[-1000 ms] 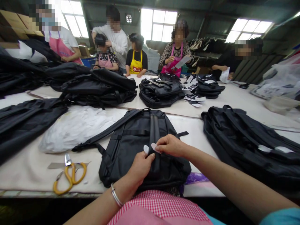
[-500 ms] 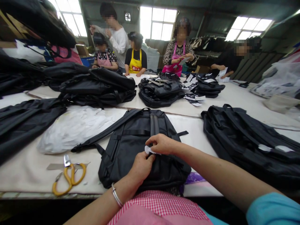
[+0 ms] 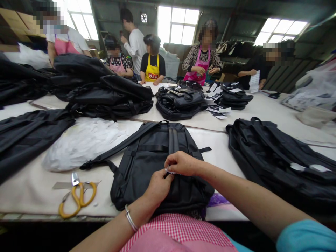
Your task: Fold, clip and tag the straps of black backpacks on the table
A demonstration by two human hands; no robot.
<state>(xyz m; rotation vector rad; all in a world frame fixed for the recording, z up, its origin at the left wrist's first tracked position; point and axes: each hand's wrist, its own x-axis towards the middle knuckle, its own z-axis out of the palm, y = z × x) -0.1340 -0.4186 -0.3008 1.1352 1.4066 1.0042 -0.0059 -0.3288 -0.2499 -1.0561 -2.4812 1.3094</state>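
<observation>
A black backpack (image 3: 147, 168) lies in front of me with its shoulder straps facing up. Over its lower middle, my left hand (image 3: 159, 183) is closed in a pinch on a dark strap. Fingertips almost touching it, my right hand (image 3: 181, 163) pinches a small white strip (image 3: 170, 171) at that strap. Most of the strip is hidden by my fingers, so I cannot tell how far it wraps round. One shoulder strap (image 3: 115, 150) stretches out to the left across the table.
Orange-handled scissors (image 3: 75, 199) lie left of the backpack, below a heap of white strips (image 3: 81, 143). More black backpacks (image 3: 275, 154) are stacked at the right, with white pieces (image 3: 298, 167) on their straps. Bag piles (image 3: 112, 94) and co-workers line the far side.
The white strip's rounded end, which stuck out between my fingers, is now folded down and mostly covered. At the far left a co-worker has lowered a black bag onto the pile.
</observation>
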